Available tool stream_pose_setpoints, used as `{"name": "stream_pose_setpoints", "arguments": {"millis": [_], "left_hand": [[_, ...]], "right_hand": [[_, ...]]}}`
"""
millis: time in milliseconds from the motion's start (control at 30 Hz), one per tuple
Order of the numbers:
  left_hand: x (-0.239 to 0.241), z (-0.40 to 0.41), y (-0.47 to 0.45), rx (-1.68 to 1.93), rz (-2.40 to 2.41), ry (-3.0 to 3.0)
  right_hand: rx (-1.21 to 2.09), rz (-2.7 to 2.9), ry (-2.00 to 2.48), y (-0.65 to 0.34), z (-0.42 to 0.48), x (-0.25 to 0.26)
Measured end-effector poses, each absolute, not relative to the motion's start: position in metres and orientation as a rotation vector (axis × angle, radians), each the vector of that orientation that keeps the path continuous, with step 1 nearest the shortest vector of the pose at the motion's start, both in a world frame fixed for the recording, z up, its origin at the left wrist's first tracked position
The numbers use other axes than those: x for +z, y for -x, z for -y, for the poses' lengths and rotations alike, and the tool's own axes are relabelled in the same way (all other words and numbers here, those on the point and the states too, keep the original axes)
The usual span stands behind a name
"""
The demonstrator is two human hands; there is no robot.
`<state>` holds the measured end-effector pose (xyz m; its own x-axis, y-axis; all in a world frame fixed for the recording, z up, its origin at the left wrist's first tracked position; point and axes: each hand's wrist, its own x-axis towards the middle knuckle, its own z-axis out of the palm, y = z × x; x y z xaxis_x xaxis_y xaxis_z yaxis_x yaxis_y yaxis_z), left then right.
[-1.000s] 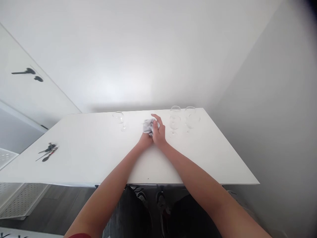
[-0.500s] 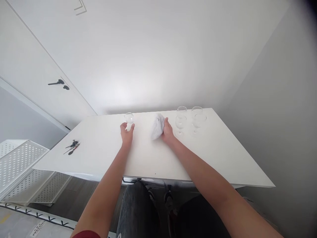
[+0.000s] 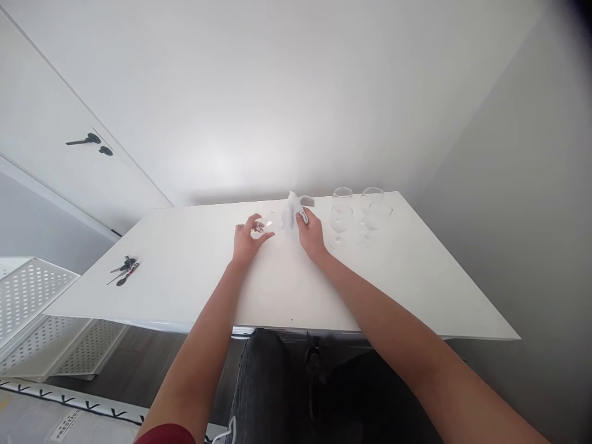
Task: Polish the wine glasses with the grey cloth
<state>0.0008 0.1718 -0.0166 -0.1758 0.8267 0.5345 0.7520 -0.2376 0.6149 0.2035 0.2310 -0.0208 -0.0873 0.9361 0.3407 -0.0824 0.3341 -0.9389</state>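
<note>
My left hand (image 3: 246, 244) grips a clear wine glass (image 3: 271, 223), tipped on its side with the bowl toward the right. Fingers and thumb close around its stem or foot end; the exact hold is hard to see. In my right hand (image 3: 311, 235) is a white cloth (image 3: 290, 211), bunched up between thumb and fingers. The cloth is at the mouth of the glass; whether part of it is inside, I cannot tell. Right of my right hand, several more clear wine glasses (image 3: 341, 217) stand upright in a cluster on the white table (image 3: 296, 290).
A bunch of keys (image 3: 126, 266) lies at the table's left end. White perforated shelving (image 3: 32, 296) stands beyond that end, low on the left. Behind the table is a white wall with a door handle (image 3: 87, 139) at upper left. A grey wall closes off the right side.
My left hand has moved right and tipped the glass from upright onto its side. The cloth in my right hand has shifted slightly up and now meets the glass.
</note>
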Motion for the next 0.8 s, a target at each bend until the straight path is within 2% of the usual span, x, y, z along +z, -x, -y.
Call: {"name": "stream_pose_setpoints", "arguments": {"millis": [100, 200, 400, 567, 800], "left_hand": [[-0.020, -0.175, -0.003, 1.264, -1.940, -2.114], [-0.024, -0.179, -0.003, 1.291, -1.968, -2.161], [-0.027, -0.179, -0.005, 1.309, -1.982, -2.186], [-0.026, -0.179, -0.007, 1.262, -2.011, -2.195], [-0.026, -0.178, -0.007, 1.145, -1.972, -2.355]], "right_hand": [[0.898, 1.610, 0.770, -0.204, -0.221, -0.014], [0.904, 1.740, 0.730, -0.204, -0.213, -0.010], [0.953, 1.637, 0.839, -0.204, -0.209, -0.006], [1.070, 1.607, 0.859, -0.201, -0.214, -0.009], [1.496, 1.616, 0.738, -0.209, -0.224, -0.011]]}}
